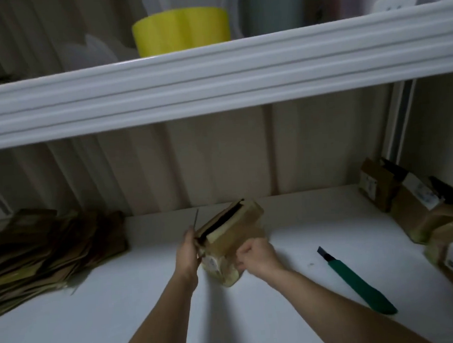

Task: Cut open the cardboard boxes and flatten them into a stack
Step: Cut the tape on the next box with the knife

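A small brown cardboard box (pixel 233 233) is held over the white table (pixel 293 286), its top slit open along a dark gap. My left hand (pixel 188 254) grips its left side, fingers curled on the edge. My right hand (pixel 254 255) pinches the box's lower right side. A green-handled utility knife (pixel 359 282) lies on the table to the right of my hands, blade end pointing away. A stack of flattened cardboard (pixel 47 254) sits at the left. Several unopened boxes (pixel 418 210) are piled at the right edge.
A white shelf (pixel 214 79) runs overhead across the view, carrying a yellow roll of tape (pixel 182 31). A beige ribbed wall backs the table. A white object sits at the far left edge.
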